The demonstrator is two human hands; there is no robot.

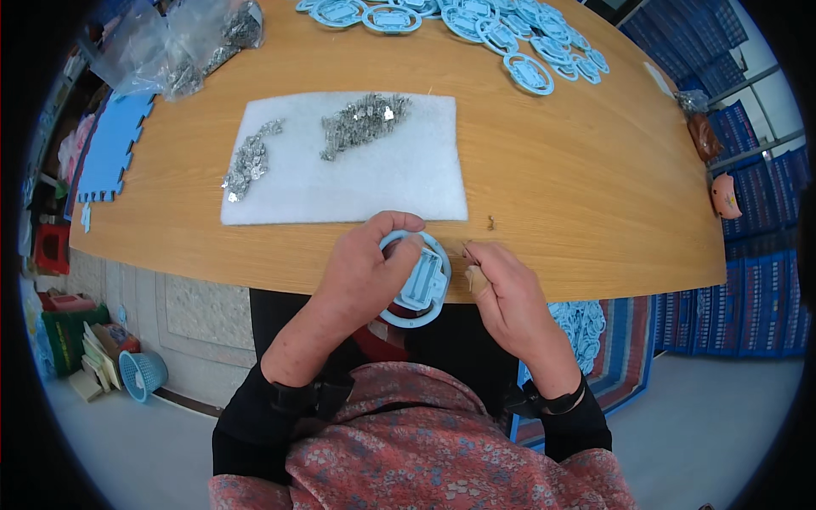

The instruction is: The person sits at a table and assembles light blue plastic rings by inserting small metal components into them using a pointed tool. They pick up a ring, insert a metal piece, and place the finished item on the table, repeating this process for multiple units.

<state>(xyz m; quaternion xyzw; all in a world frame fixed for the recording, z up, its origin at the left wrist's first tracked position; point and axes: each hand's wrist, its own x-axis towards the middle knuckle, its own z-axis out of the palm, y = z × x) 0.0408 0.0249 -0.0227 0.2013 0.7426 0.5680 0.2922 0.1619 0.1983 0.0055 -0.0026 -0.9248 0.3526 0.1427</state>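
I cannot tell whether the right hand (514,296), fingers curled, holds anything; the left hand (361,265) hides part of a blue ring (421,287). Two heaps of metal pieces (364,129) lie on the white mat (391,189); other rings (529,75), some cut off, lie beyond it. Left thumb and fingers grip the ring's rim, just nearside of the mat.

Around us, toward the sides
We see a blue foam mat (106,153) at left, a light-blue basket (143,375) on the floor (127,438), a pink container (725,197) at right.
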